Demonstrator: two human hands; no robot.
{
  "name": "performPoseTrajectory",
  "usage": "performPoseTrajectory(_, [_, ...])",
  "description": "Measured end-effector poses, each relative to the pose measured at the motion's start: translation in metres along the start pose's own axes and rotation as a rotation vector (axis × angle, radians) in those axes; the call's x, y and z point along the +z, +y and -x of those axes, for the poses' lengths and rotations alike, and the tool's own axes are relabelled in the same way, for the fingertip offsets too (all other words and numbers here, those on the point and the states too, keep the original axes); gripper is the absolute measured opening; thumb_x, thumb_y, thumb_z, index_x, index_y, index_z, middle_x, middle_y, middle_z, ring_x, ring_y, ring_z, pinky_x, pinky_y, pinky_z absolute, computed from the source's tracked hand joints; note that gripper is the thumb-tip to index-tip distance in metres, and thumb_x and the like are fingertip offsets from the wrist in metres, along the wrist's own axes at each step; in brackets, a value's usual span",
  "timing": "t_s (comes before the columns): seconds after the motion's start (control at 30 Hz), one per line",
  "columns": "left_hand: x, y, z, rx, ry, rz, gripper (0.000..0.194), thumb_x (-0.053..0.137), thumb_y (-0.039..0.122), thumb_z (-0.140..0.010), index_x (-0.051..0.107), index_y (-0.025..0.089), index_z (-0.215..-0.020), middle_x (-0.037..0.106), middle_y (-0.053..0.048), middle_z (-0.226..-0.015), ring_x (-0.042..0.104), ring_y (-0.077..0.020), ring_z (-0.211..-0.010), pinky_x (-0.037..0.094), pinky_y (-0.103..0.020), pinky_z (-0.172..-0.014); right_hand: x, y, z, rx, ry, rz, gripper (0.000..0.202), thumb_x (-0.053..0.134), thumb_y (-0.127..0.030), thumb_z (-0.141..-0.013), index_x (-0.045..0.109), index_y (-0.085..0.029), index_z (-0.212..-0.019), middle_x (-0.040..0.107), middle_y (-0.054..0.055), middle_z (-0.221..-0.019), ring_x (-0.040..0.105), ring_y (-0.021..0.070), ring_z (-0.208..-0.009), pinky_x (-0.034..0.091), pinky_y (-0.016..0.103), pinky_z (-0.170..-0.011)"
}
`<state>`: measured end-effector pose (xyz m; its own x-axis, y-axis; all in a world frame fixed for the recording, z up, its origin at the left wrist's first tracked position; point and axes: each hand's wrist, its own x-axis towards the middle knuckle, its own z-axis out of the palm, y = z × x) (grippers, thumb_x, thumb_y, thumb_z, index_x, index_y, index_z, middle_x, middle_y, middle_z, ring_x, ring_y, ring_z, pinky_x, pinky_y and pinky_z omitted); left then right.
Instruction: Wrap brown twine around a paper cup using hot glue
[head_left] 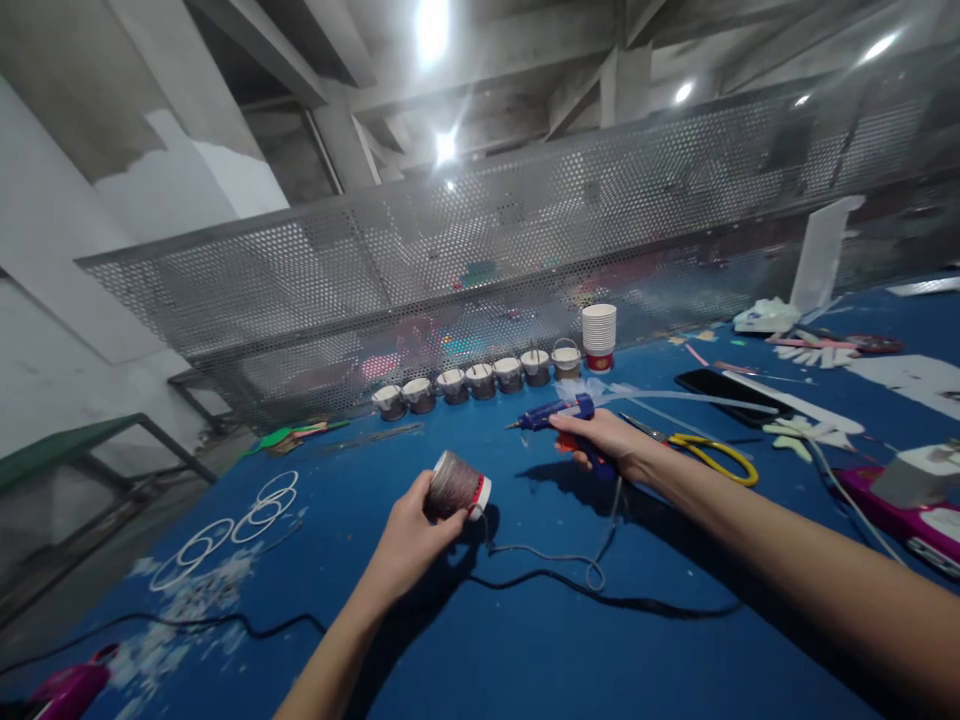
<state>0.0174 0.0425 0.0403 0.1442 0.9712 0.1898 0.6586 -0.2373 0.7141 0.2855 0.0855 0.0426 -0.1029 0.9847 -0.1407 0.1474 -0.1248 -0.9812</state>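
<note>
A paper cup (457, 486) wound with grey-brown cord lies tilted in my left hand (415, 530), its red and white rim facing right. My fingers and thumb close round it. Loose grey cord (540, 552) trails from its rim across the blue table. To the right, my right hand (596, 438) grips a blue glue gun (559, 411) with an orange-red trigger. The nozzle points left, above and to the right of the cup, not touching it. A long translucent glue stick (682, 398) runs out behind the gun.
Several wrapped cups (480, 380) line the back beside a stack of white cups (598, 335). Yellow-handled scissors (716, 460), a dark phone (731, 393) and a magenta power strip (892, 510) lie right. White rings (195, 550) lie left. A black cable (555, 575) crosses the blue table (540, 660).
</note>
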Motion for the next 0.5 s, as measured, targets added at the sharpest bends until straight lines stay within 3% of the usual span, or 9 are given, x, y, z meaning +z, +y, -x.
performPoseTrajectory(0.13, [0.003,0.004,0.003,0.076,-0.081,-0.064,0.013,0.058,0.027,-0.067,0.053,0.018,-0.076,0.050,0.004,-0.067,0.048,-0.0126,-0.061,0.037,-0.023,-0.057,0.008,-0.006,-0.028,-0.144,0.130,0.195,0.028,0.063,-0.041,-0.080,0.060,-0.017,-0.066,0.061,0.001,-0.058,0.052,0.0106,-0.048,0.037,0.020,-0.043])
performPoseTrajectory(0.23, [0.004,0.006,0.005,0.075,-0.089,-0.057,0.012,0.057,0.026,-0.068,0.052,0.019,-0.076,0.047,0.005,-0.064,0.045,-0.0119,-0.058,0.035,-0.023,-0.055,0.021,0.003,-0.046,-0.209,0.206,0.358,0.017,0.064,-0.036,-0.078,0.065,-0.019,-0.075,0.066,0.002,-0.069,0.062,0.0175,-0.067,0.044,0.024,-0.058])
performPoseTrajectory(0.37, [0.005,0.004,0.004,0.044,-0.074,-0.025,0.015,0.057,0.029,-0.069,0.051,0.019,-0.078,0.050,0.004,-0.065,0.046,-0.0122,-0.058,0.036,-0.024,-0.056,0.037,0.028,-0.056,-0.204,0.277,0.547,0.022,0.063,-0.035,-0.079,0.066,-0.019,-0.094,0.070,0.008,-0.093,0.065,0.0254,-0.087,0.046,0.030,-0.071])
performPoseTrajectory(0.5, [0.004,0.002,0.003,0.002,-0.035,-0.005,0.017,0.059,0.031,-0.068,0.050,0.019,-0.076,0.050,0.005,-0.064,0.047,-0.0120,-0.057,0.036,-0.024,-0.056,0.041,0.047,-0.055,-0.174,0.267,0.689,0.030,0.059,-0.042,-0.084,0.065,-0.019,-0.102,0.070,0.012,-0.100,0.065,0.0287,-0.095,0.046,0.032,-0.076])
